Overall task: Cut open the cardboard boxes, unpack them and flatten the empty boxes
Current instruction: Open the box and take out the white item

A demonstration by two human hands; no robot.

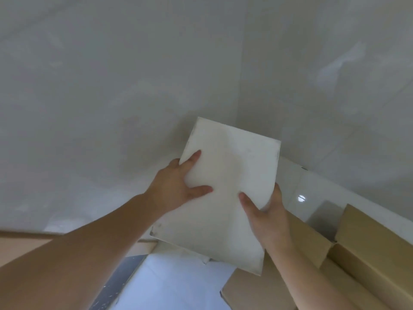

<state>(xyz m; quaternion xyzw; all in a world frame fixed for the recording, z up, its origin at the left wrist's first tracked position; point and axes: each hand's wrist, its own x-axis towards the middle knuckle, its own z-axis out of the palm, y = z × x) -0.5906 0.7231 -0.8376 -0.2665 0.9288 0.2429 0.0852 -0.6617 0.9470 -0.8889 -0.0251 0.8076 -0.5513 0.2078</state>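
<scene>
- We held the white panel (228, 186) between left hand (176, 186) and right hand (266, 211), both grips clamping its edges.
- Below the panel, open cardboard boxes (366, 247) were not yet flattened.

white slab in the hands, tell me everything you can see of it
The white slab is a flat rectangular panel, matte off-white, with scuffed grey marks along its edges and corners; its material cannot be told. It is held up off the floor, tilted, far end toward the wall corner. The left hand grips its left edge and the right hand grips its right edge. Open cardboard boxes lie below it.
</scene>
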